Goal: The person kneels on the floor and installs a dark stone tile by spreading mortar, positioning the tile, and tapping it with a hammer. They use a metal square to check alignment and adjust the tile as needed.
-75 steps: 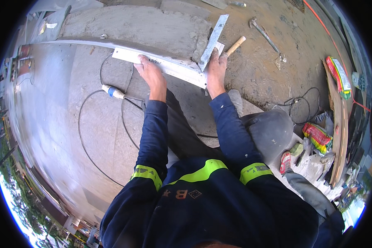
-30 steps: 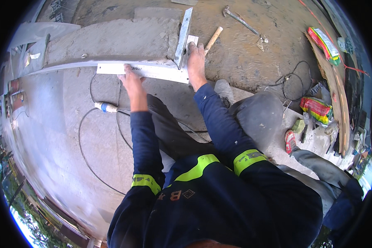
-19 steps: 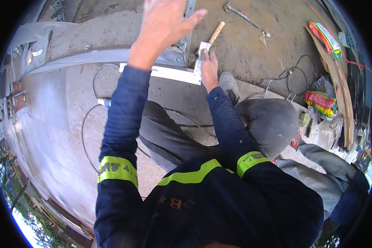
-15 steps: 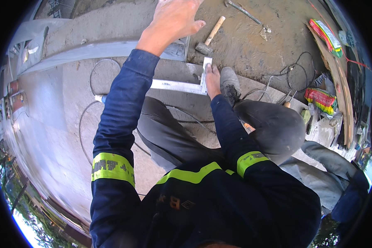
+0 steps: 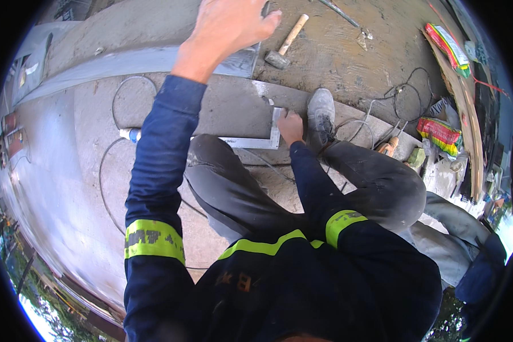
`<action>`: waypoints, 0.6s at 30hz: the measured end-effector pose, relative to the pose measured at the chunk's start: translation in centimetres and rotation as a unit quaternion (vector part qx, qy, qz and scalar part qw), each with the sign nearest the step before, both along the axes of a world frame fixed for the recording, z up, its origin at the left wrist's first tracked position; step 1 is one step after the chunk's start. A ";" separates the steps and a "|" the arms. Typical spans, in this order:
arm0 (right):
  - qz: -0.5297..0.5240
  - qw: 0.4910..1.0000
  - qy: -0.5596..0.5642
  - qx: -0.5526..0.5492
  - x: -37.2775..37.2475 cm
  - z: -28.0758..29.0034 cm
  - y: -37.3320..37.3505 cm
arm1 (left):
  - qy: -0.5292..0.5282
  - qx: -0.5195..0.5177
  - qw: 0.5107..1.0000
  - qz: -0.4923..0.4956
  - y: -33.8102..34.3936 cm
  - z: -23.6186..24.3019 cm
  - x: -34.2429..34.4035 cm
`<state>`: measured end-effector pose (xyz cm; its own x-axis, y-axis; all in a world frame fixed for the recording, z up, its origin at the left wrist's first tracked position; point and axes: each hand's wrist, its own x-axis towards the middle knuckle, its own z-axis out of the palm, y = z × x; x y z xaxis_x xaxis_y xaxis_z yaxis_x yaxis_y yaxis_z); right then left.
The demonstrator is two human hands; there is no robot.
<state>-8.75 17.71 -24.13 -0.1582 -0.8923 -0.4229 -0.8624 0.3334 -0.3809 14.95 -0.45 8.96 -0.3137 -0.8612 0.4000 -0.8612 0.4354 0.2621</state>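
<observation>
A metal L-shaped square (image 5: 275, 130) lies on the grey slab (image 5: 233, 108) in front of my knees. My right hand (image 5: 291, 127) is closed at its short arm, fingers curled against the metal. Past my left knee, the long arm runs left and is partly hidden. Stretched far forward, my left hand (image 5: 225, 31) is over the raised grey edge, thumb spread away. Its fingertips are cut off by the top of the picture, and a small dark patch shows between thumb and fingers. A wooden-handled hammer (image 5: 278, 59) rests on the wet muddy ground beyond the slab.
My shoe (image 5: 321, 111) stands just right of the square. Cables (image 5: 115, 105) loop across the slab on the left. At right lie red-and-yellow bags (image 5: 440, 137), a plank (image 5: 467, 114) and an orange-handled tool (image 5: 389, 146). Another person's legs (image 5: 444, 251) are close on my right.
The square has shifted toward me and slightly left, with my right hand following. My left hand has moved a little left. The view has also shifted slightly.
</observation>
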 end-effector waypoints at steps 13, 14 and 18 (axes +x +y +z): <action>0.375 0.890 0.201 -0.165 -2.4 -9.9 -28.4 | 0.019 0.067 0.997 -0.019 -1.5 0.9 -0.9; 0.387 0.884 0.199 -0.169 -2.5 -10.6 -29.2 | 0.041 0.084 0.994 -0.055 -2.5 1.3 -0.9; 0.491 0.824 0.244 -0.141 -2.7 -10.6 -31.4 | 0.071 0.173 0.978 -0.093 -4.8 2.6 -1.7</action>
